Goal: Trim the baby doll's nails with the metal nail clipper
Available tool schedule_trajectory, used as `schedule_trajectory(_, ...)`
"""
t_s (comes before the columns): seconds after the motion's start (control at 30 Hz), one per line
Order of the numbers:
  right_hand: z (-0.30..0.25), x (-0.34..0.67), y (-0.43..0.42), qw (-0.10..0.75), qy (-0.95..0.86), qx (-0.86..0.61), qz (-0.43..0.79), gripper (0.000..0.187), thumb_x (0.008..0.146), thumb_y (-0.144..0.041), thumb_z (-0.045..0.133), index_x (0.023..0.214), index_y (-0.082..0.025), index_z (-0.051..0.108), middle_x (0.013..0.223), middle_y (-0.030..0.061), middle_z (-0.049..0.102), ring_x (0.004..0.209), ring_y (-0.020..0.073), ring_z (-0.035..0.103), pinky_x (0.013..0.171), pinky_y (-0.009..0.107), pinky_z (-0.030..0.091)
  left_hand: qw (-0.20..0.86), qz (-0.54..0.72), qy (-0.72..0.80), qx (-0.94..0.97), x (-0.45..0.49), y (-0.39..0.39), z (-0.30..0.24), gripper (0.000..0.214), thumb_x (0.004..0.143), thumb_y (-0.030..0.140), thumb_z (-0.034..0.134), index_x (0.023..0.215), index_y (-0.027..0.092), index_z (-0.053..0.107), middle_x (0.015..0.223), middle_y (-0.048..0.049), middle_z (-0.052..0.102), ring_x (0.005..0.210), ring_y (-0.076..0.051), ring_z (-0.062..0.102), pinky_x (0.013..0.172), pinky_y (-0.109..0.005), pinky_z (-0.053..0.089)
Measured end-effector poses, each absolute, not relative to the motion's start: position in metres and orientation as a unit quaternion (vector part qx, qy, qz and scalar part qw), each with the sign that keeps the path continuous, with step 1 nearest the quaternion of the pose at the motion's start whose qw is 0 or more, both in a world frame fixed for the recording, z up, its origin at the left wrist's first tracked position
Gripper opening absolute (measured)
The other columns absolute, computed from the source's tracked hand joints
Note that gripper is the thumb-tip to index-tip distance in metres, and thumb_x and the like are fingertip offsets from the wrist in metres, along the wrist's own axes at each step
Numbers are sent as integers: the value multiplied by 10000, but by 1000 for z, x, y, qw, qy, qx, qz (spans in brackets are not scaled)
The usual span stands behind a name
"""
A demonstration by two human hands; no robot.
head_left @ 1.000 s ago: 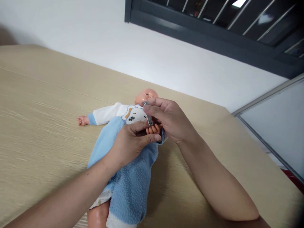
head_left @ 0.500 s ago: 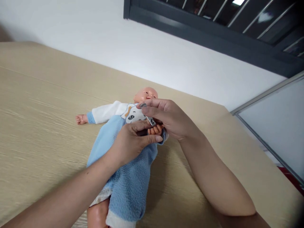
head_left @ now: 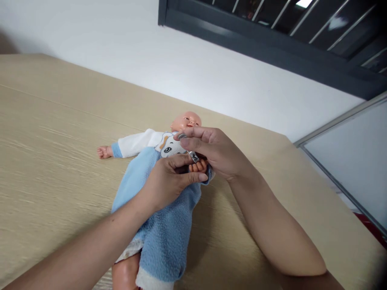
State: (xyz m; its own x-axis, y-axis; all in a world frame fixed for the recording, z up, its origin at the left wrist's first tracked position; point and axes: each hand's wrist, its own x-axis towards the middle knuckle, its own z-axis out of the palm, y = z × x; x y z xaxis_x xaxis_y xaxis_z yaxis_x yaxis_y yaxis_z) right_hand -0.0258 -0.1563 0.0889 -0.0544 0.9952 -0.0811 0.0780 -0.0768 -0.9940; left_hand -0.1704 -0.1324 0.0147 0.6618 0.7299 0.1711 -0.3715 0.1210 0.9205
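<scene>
A baby doll (head_left: 186, 122) lies on its back on the pale wooden table (head_left: 60, 121), dressed in a fuzzy blue and white outfit (head_left: 165, 237) with a cartoon face on the chest. My left hand (head_left: 171, 181) grips the doll's raised hand (head_left: 198, 166), with only its small fingers showing. My right hand (head_left: 213, 151) pinches a metal nail clipper (head_left: 191, 152) between thumb and fingers. The clipper's jaw end sits just above the doll's fingertips. Whether the jaw touches a finger is hidden.
The table's far edge runs along a white wall (head_left: 196, 68). A dark window frame with metal bars (head_left: 272, 36) crosses the top right. A pale framed panel (head_left: 347, 161) stands at the right, with something red (head_left: 370, 225) below it.
The nail clipper has tilted and its jaw has come lower, closer to the doll's fingertips. My right hand has dropped slightly. The view has shifted a little.
</scene>
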Motion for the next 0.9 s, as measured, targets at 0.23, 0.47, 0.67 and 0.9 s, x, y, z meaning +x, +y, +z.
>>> schedule_trajectory(0.23,87,-26,-156,440,-517,-518,519,279,866,-428,850,1046,-219,811,964,34,785,804,153,690,720,277,578,732,367,176,546,-170,-132,14,261,739,332,953,916,169,851,958,-58,807,929,-198,716,915,-334,560)
schedule_trajectory(0.47,96,-28,-155,502,-517,-511,468,311,872,-479,843,865,-184,743,873,8,675,713,96,611,634,221,516,708,392,195,555,-171,-134,14,317,741,292,947,1027,185,863,1051,-66,843,1005,-221,747,958,-347,566)
schedule_trajectory(0.67,96,-29,-157,489,-518,-528,462,413,803,-432,902,1117,-196,776,965,40,769,807,148,710,704,252,583,724,385,188,541,-171,-133,17,289,748,372,951,928,171,847,929,-50,813,889,-190,712,872,-321,560)
schedule_trajectory(0.9,92,-32,-155,499,-506,-542,450,382,784,-430,912,1052,-201,766,825,13,766,650,126,665,568,237,541,739,374,190,527,-171,-132,20,355,736,455,949,848,154,801,848,-39,755,827,-173,658,817,-307,525)
